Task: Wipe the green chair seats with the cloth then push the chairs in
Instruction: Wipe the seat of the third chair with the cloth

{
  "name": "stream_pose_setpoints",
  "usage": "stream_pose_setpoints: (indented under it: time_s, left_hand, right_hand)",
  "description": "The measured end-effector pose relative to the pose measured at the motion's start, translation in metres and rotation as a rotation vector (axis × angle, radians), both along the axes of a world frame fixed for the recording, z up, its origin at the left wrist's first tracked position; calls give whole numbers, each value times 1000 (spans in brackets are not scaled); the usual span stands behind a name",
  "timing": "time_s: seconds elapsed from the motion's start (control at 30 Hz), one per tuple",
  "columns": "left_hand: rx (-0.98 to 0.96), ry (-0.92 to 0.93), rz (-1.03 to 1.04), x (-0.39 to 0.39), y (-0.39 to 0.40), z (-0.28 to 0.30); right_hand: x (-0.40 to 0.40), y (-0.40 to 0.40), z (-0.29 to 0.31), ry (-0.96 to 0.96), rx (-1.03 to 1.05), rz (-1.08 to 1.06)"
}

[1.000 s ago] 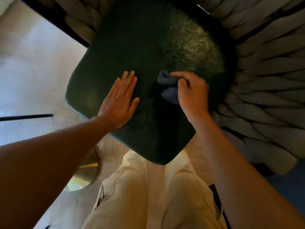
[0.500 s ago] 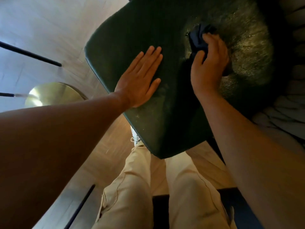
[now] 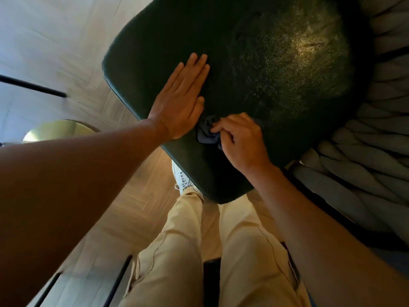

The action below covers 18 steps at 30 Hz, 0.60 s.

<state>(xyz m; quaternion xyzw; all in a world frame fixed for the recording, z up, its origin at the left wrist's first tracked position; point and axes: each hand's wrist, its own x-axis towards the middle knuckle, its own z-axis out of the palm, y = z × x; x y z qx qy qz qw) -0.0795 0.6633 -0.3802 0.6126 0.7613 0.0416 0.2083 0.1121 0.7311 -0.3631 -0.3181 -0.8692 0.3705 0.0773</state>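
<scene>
- Your left hand (image 3: pixel 180 100) lies flat on the green chair seat (image 3: pixel 254 69), fingers straight and together, palm down near the seat's left edge.
- Your right hand (image 3: pixel 241 140) has its fingers curled around the cloth (image 3: pixel 207 134), pinching a bunched dark-blue wad against the seat close to its near edge.
- The cloth sits between your two hands, touching the heel of your left hand on one side and tucked under your right fingertips on the other.
- The seat is dark green with a pebbled texture; a bright patch of light falls across its far right part, well apart from both hands.
- The chair's backrest (image 3: pixel 380 134) curves around the seat's right side, made of thick grey woven bands.
- Your legs in beige trousers (image 3: pixel 177 251) stand at the seat's near corner, and a white shoe (image 3: pixel 182 178) shows just under the near edge.
- On the floor (image 3: pixel 55 41) to the left you have a round brass-coloured base (image 3: pixel 59 130) and thin black legs (image 3: pixel 33 86) of other furniture.
</scene>
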Motion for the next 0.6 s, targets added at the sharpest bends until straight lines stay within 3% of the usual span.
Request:
stream_pose_setpoints:
  time_s: [0.07,0.17,0.33,0.43,0.53,0.6]
  left_hand:
    - [-7,-3,-13,-1,-2,2]
    - [-2,-3,-119,4,-1,7]
    - [47,-31,-287,26,30,6]
    - [62,-7,-363,39,52,-1]
    - [43,48,-403,45,61,-11]
    - [43,75,-400,46,62,-15]
  right_hand:
    - [4,-2,12,-60,-136,-51]
    - [16,7,33,-86,-298,-338]
    - [32,53,39,129,-68,-858]
    - [36,81,21,109,76,-836]
    - [39,102,-6,-65,84,-747]
    - [40,105,-21,-75,108,-690]
